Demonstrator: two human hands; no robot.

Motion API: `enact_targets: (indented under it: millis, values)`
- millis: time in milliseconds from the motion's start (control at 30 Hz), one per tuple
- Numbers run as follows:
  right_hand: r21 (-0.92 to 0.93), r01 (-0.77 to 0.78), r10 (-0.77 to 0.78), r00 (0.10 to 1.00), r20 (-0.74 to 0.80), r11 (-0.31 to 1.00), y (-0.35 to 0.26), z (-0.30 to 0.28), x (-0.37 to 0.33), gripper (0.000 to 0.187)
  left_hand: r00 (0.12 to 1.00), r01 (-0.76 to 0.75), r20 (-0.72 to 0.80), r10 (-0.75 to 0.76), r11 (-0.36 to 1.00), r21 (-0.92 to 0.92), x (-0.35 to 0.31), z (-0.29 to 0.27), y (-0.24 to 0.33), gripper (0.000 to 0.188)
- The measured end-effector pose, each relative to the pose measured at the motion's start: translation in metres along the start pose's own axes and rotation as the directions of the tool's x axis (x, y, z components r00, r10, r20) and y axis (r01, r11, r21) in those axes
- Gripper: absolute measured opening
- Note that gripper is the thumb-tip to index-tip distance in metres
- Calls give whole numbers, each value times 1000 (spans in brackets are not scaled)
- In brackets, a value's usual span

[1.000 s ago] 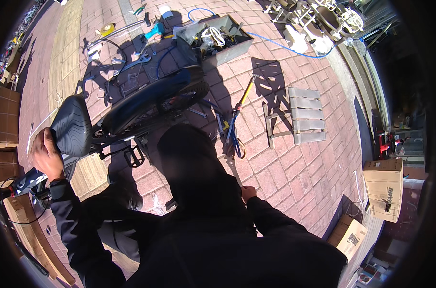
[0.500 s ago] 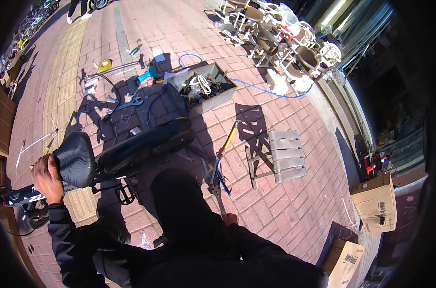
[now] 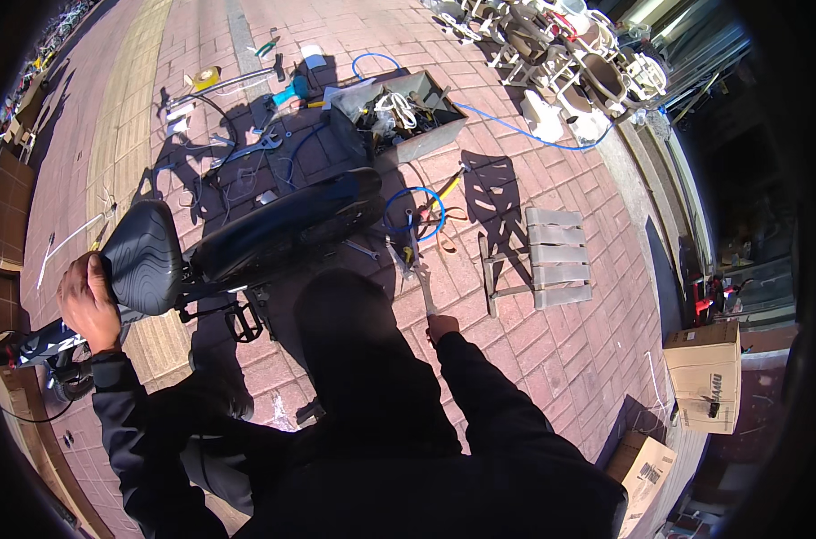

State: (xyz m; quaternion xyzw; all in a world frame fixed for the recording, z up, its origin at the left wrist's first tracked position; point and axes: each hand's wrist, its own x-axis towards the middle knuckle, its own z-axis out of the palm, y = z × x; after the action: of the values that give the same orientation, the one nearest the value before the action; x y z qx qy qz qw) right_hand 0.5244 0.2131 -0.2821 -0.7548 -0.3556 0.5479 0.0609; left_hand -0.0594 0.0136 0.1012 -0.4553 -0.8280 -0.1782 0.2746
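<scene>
My left hand [image 3: 89, 301] grips the edge of a black bicycle saddle [image 3: 143, 256]. The bicycle stands at my left, its black rear wheel [image 3: 287, 220] pointing away to the right and one pedal [image 3: 245, 322] showing below. In front of me, my right hand [image 3: 441, 327] is closed round the near end of a flat grey metal wrench [image 3: 426, 287], held low over the bricks. Past its far end lie a blue cable loop [image 3: 443, 216], a yellow-handled tool [image 3: 449, 186] and other small tools. My right fingers are partly hidden.
A metal toolbox [image 3: 426, 144] full of parts stands ahead, with a large adjustable wrench [image 3: 262, 144] and loose tools to its left. A small slatted stool [image 3: 559, 260] is at the right. Farther right are cardboard boxes [image 3: 703, 382] and a heap of child seats [image 3: 561, 63].
My right arm has stretched forward with the wrench, and the blue cable beyond it now forms a round loop. My left hand stays on the saddle. The view has shifted slightly.
</scene>
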Motion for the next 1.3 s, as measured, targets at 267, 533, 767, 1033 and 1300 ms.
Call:
enact_targets:
  millis: [267,533,767,1033,1300]
  values:
    - [-523,337,-364,930,55,783,72,15,-74,34,1000,21,5,-21,999,-30,3,2,-4,45]
    - [-883,218,-265,958,111,417,-41,-26,-45,25,1000,0,5,0,1000,27,4,4,-8,45]
    - [-919,224,-402,912,80,325,-111,-70,-60,24,1000,6,7,-6,1000,5,4,5,-9,47]
    - [-817,553,-120,811,573,-162,-99,-41,-70,25,1000,4,12,-5,1000,20,3,9,-17,47]
    - [-946,324,-447,842,302,-29,-174,-16,-37,27,998,61,12,-61,998,-17,3,6,-13,49]
